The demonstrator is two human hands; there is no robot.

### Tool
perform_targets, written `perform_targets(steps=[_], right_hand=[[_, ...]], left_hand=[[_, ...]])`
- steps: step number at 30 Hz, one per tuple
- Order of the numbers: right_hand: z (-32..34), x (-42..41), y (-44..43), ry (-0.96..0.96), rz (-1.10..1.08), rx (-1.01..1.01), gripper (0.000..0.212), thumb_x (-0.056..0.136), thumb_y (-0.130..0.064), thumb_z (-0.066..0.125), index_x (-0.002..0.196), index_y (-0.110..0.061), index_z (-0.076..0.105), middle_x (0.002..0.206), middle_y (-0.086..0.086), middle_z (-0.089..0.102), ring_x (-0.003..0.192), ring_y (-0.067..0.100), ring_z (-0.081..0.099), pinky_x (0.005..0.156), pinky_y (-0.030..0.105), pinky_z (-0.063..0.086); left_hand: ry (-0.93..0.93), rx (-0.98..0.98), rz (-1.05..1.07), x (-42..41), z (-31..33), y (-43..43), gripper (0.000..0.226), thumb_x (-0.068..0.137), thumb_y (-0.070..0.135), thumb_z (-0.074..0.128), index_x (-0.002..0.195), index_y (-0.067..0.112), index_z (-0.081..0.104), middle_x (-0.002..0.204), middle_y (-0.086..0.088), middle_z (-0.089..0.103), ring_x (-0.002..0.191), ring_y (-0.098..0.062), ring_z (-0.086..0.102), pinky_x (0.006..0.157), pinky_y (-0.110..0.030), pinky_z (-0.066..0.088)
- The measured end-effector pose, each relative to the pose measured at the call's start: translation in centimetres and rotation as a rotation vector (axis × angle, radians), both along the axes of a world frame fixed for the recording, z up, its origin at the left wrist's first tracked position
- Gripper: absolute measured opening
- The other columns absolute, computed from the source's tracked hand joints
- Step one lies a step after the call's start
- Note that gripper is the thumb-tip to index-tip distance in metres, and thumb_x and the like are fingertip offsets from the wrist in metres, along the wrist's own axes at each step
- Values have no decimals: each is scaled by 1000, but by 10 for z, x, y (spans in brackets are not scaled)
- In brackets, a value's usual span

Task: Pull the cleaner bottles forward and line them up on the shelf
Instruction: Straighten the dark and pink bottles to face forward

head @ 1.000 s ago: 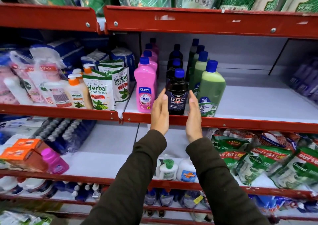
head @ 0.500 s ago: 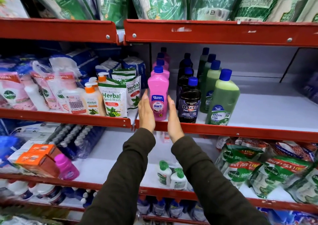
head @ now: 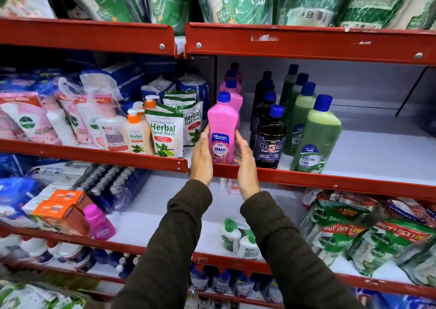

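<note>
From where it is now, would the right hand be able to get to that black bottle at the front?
Probably yes. The right hand is beside the pink bottle, and the front black bottle stands immediately to its right at the shelf edge, with nothing between them.

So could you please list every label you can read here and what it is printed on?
"2X CLEANING", "SHAKTI": pink bottle.
"BACTIN Floor Cleaner EXTRA STRONG": black bottle.
"FREE", "BACTIN FLOOR CLEANER": green bottle.
"Anti Bacterial Herbal Hand Wash": white pouch.
"Dettol", "BUY 1 GET 1 FREE": green pouches.
Smaller print: unreadable.
</note>
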State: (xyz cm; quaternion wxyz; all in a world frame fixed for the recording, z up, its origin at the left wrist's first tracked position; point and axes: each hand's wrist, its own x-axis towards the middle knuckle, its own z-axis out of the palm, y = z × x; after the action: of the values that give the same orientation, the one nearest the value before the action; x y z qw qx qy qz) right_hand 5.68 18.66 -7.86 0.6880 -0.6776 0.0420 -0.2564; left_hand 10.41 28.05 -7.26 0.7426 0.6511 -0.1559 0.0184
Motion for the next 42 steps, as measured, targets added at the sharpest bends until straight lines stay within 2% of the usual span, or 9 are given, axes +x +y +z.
perform_targets(steps=[5, 9, 12, 17, 20, 22, 34, 38, 42], right_hand=[[0, -2, 4, 7, -5, -2, 58, 97, -58, 25, 150, -40, 40, 146, -8, 47, 136, 7, 47, 106, 23, 42], [-7, -9, 4, -60, -72, 4, 50, 98, -54, 30, 141, -38, 49, 148, -6, 51, 138, 9, 48, 114, 33, 43], [-14, -22, 0, -188, -320, 14, 35, 102, -43, 33, 123, -37, 60, 133, -4, 60, 128, 11, 55, 112, 42, 44], [-19, -34, -32, -296, -575, 61, 36, 104, -29, 37, 127, -15, 60, 126, -4, 55, 123, 7, 52, 110, 28, 39], [-21, -36, -52, -207, -541, 69, 43, 105, -33, 36, 143, -20, 49, 146, -2, 47, 132, -6, 43, 112, 15, 31], [-21, -36, -60, -145, -464, 91, 47, 105, -37, 33, 149, -23, 42, 155, -5, 42, 143, 2, 37, 122, 27, 27], [-21, -41, -70, -117, -372, 91, 65, 89, -59, 41, 142, -26, 55, 140, -14, 59, 135, 1, 52, 120, 34, 38], [-21, -46, -74, -128, -343, 84, 53, 92, -54, 40, 138, -34, 53, 144, -9, 58, 138, 6, 50, 121, 41, 36], [-25, -65, -80, -272, -493, 29, 34, 102, -37, 38, 126, -31, 61, 131, -5, 65, 127, 14, 59, 112, 43, 46]], left_hand=[[-38, 25, 18, -4, 0, 2, 50, 101, 57, 25, 145, 43, 41, 129, 15, 61, 110, 12, 62, 83, -9, 53], [-126, 47, 186, -11, -6, -5, 47, 103, 48, 31, 146, 34, 44, 147, 2, 50, 129, -5, 50, 101, -28, 51], [-201, -23, 432, -26, -11, -17, 40, 104, 39, 33, 133, 25, 55, 135, -2, 53, 124, 7, 46, 97, -9, 44], [-316, -47, 205, -47, -10, -51, 34, 104, 27, 33, 123, 20, 61, 121, 2, 61, 116, -11, 57, 102, -26, 44], [-194, 53, 49, -56, -9, -74, 43, 105, 35, 30, 141, 24, 51, 143, 6, 51, 136, -8, 44, 116, -27, 31], [-116, 100, -39, -59, -8, -83, 47, 107, 38, 26, 150, 26, 38, 156, 6, 40, 145, -6, 33, 121, -27, 22], [-32, 18, -118, -63, -4, -88, 51, 107, 41, 21, 154, 26, 33, 159, 4, 38, 145, -4, 34, 126, -33, 23], [-68, 63, -13, -66, -6, -93, 52, 105, 45, 24, 153, 29, 33, 160, 5, 37, 148, -8, 30, 126, -39, 21], [-214, 31, 283, -77, -7, -104, 41, 103, 39, 30, 138, 28, 51, 138, 3, 53, 130, -5, 44, 114, -24, 30]])
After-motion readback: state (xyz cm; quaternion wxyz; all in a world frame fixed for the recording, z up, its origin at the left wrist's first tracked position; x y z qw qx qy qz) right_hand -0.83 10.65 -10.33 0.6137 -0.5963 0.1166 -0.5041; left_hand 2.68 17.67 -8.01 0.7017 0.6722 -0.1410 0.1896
